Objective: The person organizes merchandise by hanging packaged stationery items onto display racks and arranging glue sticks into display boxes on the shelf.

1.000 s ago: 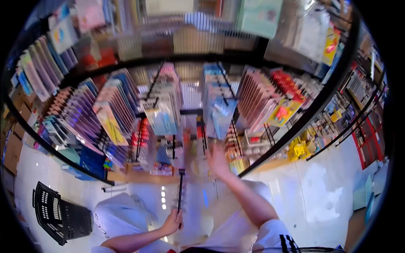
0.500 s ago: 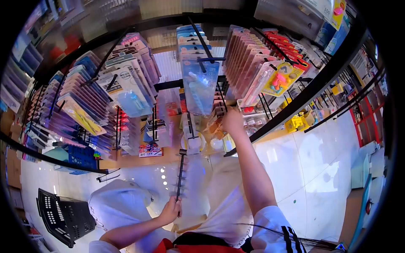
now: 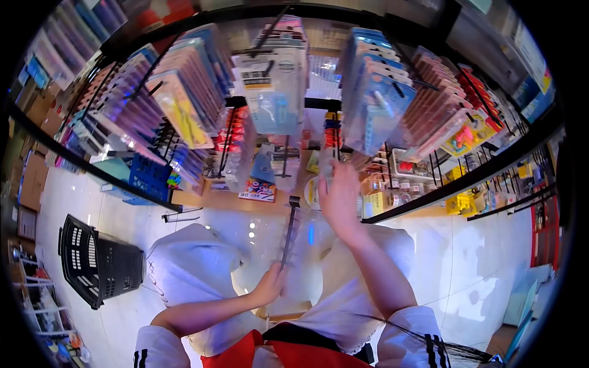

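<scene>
My left hand [image 3: 270,286] is closed around the lower end of a black metal display hook [image 3: 289,239]. The hook stands nearly upright above my lap, with blurred clear pieces along its right side. My right hand [image 3: 341,199] reaches up to the lower row of the rack, just below and left of the blue hanging packs [image 3: 375,107]. Its thumb and fingers close about something see-through at a hook there, too blurred to name. Above and between my hands hang white-and-blue blister packs [image 3: 273,92]. A small red-and-blue printed pack [image 3: 257,191] lies on the wooden bottom shelf [image 3: 215,200].
Yellow packs [image 3: 179,110] hang at left, pink-and-yellow ones [image 3: 469,132] at right. A black bar [image 3: 429,190] crosses the rack's right front. On the floor at left stands a black basket [image 3: 101,260]. Beneath the rack's left end sits a blue basket [image 3: 149,178].
The view has swung left, so the rack appears further right. Against the rack, my right hand has moved left, to the other side of the blue packs. My left hand still grips the hook.
</scene>
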`<move>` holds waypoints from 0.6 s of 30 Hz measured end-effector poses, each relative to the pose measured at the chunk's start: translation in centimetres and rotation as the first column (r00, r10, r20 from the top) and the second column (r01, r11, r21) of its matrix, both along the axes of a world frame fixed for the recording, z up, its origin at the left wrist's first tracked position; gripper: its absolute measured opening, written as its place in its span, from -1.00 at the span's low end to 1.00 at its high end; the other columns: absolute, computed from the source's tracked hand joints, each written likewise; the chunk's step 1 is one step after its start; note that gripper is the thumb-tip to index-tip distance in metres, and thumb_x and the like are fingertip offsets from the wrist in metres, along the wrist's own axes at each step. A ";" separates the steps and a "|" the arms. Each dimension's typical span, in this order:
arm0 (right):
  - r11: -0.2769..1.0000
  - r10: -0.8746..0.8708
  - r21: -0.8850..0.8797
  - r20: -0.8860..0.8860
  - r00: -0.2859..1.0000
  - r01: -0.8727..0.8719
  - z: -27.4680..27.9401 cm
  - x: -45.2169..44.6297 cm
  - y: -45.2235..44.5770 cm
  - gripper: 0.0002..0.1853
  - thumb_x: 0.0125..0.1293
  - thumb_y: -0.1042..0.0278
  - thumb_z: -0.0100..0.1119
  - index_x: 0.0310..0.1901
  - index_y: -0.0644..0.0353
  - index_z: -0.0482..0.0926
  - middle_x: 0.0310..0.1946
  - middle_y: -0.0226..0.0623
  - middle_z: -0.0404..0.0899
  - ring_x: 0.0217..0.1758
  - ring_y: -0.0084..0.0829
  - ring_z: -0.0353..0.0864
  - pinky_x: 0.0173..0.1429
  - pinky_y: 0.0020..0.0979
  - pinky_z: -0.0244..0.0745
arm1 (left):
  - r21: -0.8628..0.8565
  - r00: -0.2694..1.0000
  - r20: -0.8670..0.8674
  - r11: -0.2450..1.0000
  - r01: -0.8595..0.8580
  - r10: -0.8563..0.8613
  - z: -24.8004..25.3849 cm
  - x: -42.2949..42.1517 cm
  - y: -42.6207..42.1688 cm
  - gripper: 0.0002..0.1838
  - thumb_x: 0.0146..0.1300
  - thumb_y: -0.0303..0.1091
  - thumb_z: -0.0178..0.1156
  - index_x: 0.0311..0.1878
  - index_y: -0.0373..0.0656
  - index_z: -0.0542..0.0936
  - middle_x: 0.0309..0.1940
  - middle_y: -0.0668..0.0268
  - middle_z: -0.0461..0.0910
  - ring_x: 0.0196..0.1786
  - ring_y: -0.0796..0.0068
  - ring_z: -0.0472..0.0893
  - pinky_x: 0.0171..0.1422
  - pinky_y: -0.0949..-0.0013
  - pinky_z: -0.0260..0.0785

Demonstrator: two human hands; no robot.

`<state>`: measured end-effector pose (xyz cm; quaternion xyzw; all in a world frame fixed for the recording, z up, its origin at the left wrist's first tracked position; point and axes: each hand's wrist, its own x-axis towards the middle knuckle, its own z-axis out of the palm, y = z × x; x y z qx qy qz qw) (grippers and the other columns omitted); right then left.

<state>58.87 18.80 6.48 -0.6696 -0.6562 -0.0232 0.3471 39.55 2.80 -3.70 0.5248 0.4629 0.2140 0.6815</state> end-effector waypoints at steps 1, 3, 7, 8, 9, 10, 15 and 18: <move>0.986 0.105 -0.106 -0.213 0.971 -0.130 -1.0 -0.7 0.4 -0.54 0.18 0.25 0.13 0.02 0.38 0.32 -0.29 -0.10 0.42 -0.25 -0.20 0.47 -0.12 -0.26 0.35 | -0.003 1.000 0.000 1.000 -0.030 0.030 0.0 -0.1 0.0 -0.85 0.38 -0.39 -0.32 -0.10 -0.26 0.12 -0.61 0.29 0.25 -0.66 0.50 0.39 -0.54 0.45 0.28; 0.915 0.163 -0.225 -0.553 0.817 -0.335 -3.2 -1.9 1.5 -0.53 0.25 0.17 0.06 0.06 0.35 0.31 -0.21 -0.14 0.45 -0.18 -0.32 0.49 -0.05 -0.33 0.35 | 0.001 0.998 0.010 0.998 -0.059 0.059 -0.9 -0.4 -0.5 -0.86 0.38 -0.38 -0.31 -0.11 -0.25 0.12 -0.62 0.30 0.25 -0.67 0.50 0.39 -0.55 0.46 0.28; 0.755 -0.022 -0.330 -0.877 0.480 -0.567 -1.5 -4.3 5.1 -0.56 0.26 0.07 -0.01 -0.01 0.29 0.37 -0.24 -0.24 0.47 -0.23 -0.38 0.52 -0.18 -0.40 0.43 | -0.065 0.996 0.016 0.994 -0.088 0.089 0.1 -0.6 -0.9 -0.87 0.38 -0.38 -0.30 -0.12 -0.23 0.13 -0.64 0.32 0.26 -0.68 0.51 0.38 -0.57 0.46 0.27; 0.731 -0.054 -0.331 -0.900 0.433 -0.597 -2.0 -4.4 6.3 -0.59 0.26 0.09 0.00 -0.05 0.28 0.38 -0.28 -0.26 0.48 -0.27 -0.39 0.52 -0.19 -0.40 0.43 | -0.095 0.995 0.014 0.991 -0.098 0.100 0.6 -0.6 -0.7 -0.87 0.38 -0.38 -0.30 -0.12 -0.23 0.13 -0.64 0.33 0.27 -0.68 0.51 0.38 -0.57 0.46 0.27; 0.708 -0.085 -0.327 -0.920 0.383 -0.627 -3.4 -4.3 7.9 -0.63 0.26 0.11 0.00 -0.09 0.26 0.39 -0.32 -0.28 0.49 -0.30 -0.40 0.52 -0.20 -0.39 0.44 | -0.121 0.994 0.011 0.987 -0.109 0.111 1.2 -0.6 -0.5 -0.87 0.38 -0.39 -0.30 -0.12 -0.23 0.13 -0.65 0.33 0.27 -0.68 0.52 0.38 -0.57 0.46 0.27; 0.682 -0.120 -0.321 -0.935 0.333 -0.657 -4.7 -4.3 9.2 -0.66 0.25 0.12 0.00 -0.13 0.25 0.40 -0.36 -0.29 0.49 -0.33 -0.41 0.53 -0.21 -0.39 0.44 | -0.148 0.992 0.007 0.982 -0.120 0.122 1.5 -0.7 -0.4 -0.87 0.38 -0.39 -0.30 -0.12 -0.23 0.14 -0.65 0.33 0.27 -0.67 0.52 0.38 -0.57 0.47 0.27; 0.798 -0.278 -0.437 -0.878 0.390 -0.415 -3.7 -6.6 11.3 -0.86 0.23 0.30 -0.07 -0.23 0.12 0.30 -0.54 -0.40 0.34 -0.59 -0.50 0.36 -0.55 -0.43 0.35 | -0.051 0.990 0.038 0.989 -0.137 0.139 0.6 -1.2 -0.7 -0.83 0.36 -0.37 -0.28 -0.10 -0.27 0.17 -0.69 0.31 0.30 -0.69 0.49 0.39 -0.58 0.42 0.27; 0.792 -0.250 -0.351 -0.933 0.258 -0.500 -3.6 -7.2 11.4 -0.89 0.21 0.39 -0.14 -0.24 0.06 0.20 -0.55 -0.43 0.22 -0.67 -0.58 0.19 -0.61 -0.47 0.24 | -0.020 0.989 0.055 0.990 -0.138 0.139 0.7 -1.4 -0.9 -0.80 0.35 -0.36 -0.27 -0.09 -0.29 0.18 -0.71 0.30 0.32 -0.69 0.47 0.40 -0.58 0.40 0.27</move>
